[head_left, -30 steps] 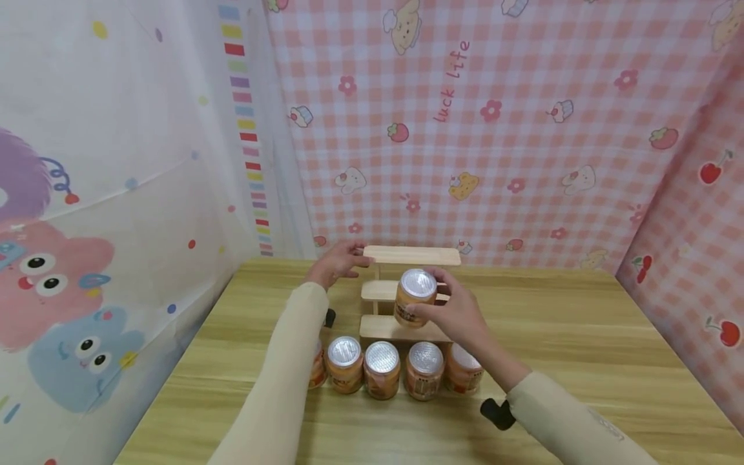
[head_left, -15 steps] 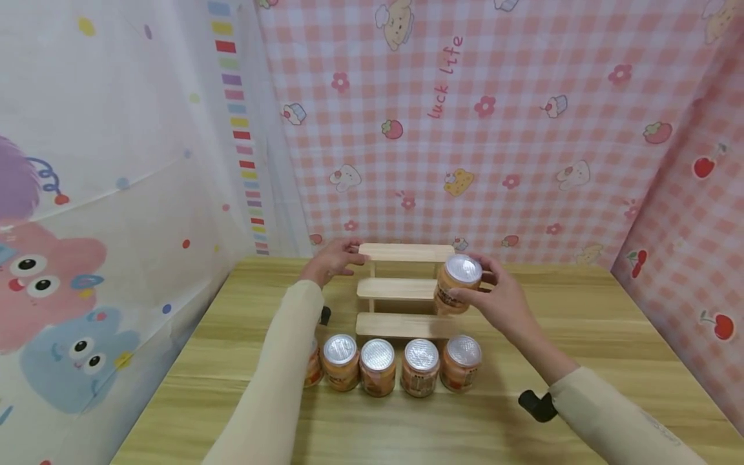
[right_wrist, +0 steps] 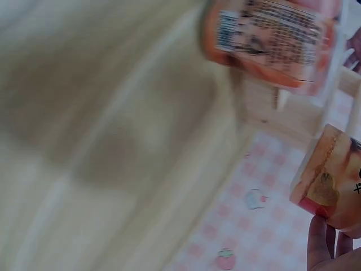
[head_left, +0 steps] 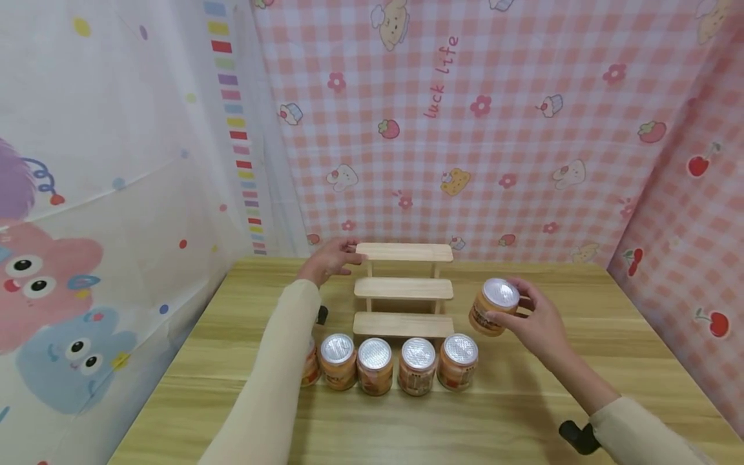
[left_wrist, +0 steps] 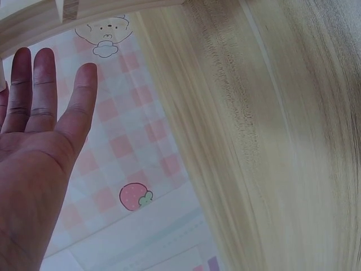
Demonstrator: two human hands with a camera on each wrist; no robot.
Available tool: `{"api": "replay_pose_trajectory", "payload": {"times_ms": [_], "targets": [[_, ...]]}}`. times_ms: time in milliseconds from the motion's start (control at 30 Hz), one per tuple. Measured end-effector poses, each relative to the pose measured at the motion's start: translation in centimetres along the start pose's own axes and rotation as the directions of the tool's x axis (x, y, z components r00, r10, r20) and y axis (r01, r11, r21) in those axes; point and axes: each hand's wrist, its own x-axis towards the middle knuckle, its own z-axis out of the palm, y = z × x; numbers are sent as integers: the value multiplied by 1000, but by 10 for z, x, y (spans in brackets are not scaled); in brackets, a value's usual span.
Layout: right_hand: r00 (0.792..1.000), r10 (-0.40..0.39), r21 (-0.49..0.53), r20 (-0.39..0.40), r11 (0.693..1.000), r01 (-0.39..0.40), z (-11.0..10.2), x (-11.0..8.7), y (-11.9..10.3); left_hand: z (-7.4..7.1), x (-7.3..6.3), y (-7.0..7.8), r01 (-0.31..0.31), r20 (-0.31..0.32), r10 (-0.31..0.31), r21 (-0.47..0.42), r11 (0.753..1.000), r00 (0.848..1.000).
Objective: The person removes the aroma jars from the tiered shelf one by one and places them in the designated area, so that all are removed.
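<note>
My right hand (head_left: 540,323) grips an orange-labelled can (head_left: 491,310) with a silver lid, tilted slightly, to the right of a small three-tier wooden shelf (head_left: 403,289). In the right wrist view its fingers (right_wrist: 318,240) press against the can's printed side (right_wrist: 330,180). My left hand (head_left: 330,259) holds the left end of the shelf's top tier between thumb and forefinger. The left wrist view shows its other fingers (left_wrist: 45,84) stretched out, the thumb hidden. No can stands on the tiers. Several similar cans (head_left: 374,367) line up before the shelf, the leftmost partly behind my left sleeve.
The wood-grain table (head_left: 581,361) runs back to a pink checked cloth (head_left: 488,142). A white patterned cloth (head_left: 128,258) hangs on the left, another checked cloth (head_left: 692,258) on the right. A black object (head_left: 580,438) sits by my right cuff.
My right hand has carried the can rightward, from in front of the shelf to beside it, and lowered it in the last half second. My left hand stays at the shelf's end.
</note>
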Motion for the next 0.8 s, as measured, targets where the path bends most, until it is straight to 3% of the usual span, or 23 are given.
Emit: {"api": "replay_pose_trajectory", "payload": {"times_ms": [300, 600, 800], "targets": [[998, 53, 12, 30, 998, -54, 5, -25, 42, 0, 2, -3, 4, -11, -4, -4, 1000, 1000], [998, 45, 1, 42, 999, -45, 23, -44, 74, 3, 6, -4, 6, -6, -6, 15, 1000, 1000], [997, 33, -52, 71, 998, -30, 19, -44, 77, 2, 1, -1, 7, -22, -5, 121, 993, 1000]]}}
